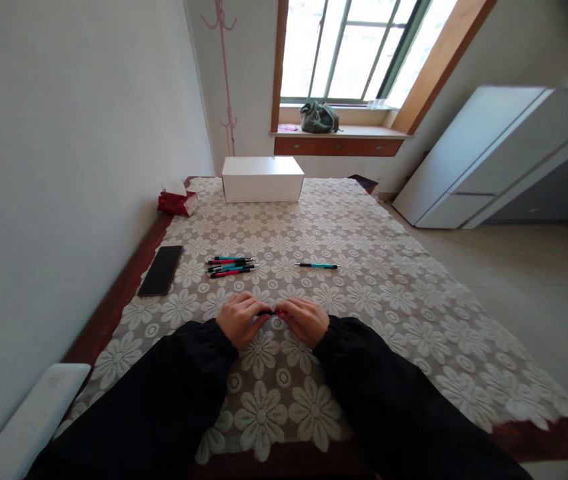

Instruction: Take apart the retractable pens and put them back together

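Pen [273, 312], red and black, pinched between both hands just above the table [394, 280], toward the near edge, roughly centred left to right. Left hand [240, 318] clamped on the black end, right hand [306, 321] clamped on the red end, fingertips nearly meeting over the middle; most of the barrel hidden, so can't tell whether one piece or two. Black sleeves [174, 393] running back from both wrists to the near edge. Flower-pattern lace cloth [344, 233] covering the tabletop, dark wood showing along the left edge. Bundle of pens [231, 266], teal, pink and black, lying beyond the left hand, tips pointing right. Single teal pen [317, 265] lying alone right of the bundle, well apart from it. Black phone [161, 270] face down near the left edge, beside the bundle. White box [263, 179] at the far edge, shut. Red tissue pack [177, 201] at the far left corner, just left of the box. Green bag [319, 117] on the windowsill [364, 133] behind the table.
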Demonstrator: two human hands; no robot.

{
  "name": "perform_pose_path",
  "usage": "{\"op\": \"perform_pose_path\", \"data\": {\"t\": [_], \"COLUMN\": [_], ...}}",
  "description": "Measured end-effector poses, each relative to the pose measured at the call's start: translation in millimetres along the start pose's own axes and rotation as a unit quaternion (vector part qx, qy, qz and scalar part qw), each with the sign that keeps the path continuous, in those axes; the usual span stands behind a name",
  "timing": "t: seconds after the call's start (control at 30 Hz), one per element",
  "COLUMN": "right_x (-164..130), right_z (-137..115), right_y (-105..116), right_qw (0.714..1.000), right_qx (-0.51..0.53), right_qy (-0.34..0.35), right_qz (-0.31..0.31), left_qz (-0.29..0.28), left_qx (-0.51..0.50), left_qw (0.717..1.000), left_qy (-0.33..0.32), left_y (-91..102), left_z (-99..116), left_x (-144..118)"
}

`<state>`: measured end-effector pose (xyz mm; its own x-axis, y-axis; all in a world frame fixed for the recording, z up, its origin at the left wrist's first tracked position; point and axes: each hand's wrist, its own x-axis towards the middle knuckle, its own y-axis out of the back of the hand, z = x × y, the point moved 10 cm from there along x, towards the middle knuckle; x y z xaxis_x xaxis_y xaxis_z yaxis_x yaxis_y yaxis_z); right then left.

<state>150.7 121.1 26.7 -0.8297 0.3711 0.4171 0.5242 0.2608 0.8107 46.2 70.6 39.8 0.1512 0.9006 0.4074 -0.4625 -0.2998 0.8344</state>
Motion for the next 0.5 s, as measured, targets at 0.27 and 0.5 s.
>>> {"op": "perform_pose_path", "data": {"t": [0.27,0.5], "right_x": [-2.9,-3.5], "right_z": [5.9,6.6], "right_y": [-3.4,-6.8], "right_qw": [1.000,1.000], "right_qx": [0.025,-0.011], "right_qy": [-0.013,-0.024], "right_qz": [0.004,-0.015], "left_qz": [0.009,0.024], "left_qx": [-0.003,-0.010], "left_qw": [1.000,1.000], "left_qy": [-0.009,-0.014], "left_y": [1.4,5.0], "left_z": [1.7,1.5], "left_x": [-0.3,-1.0]}}
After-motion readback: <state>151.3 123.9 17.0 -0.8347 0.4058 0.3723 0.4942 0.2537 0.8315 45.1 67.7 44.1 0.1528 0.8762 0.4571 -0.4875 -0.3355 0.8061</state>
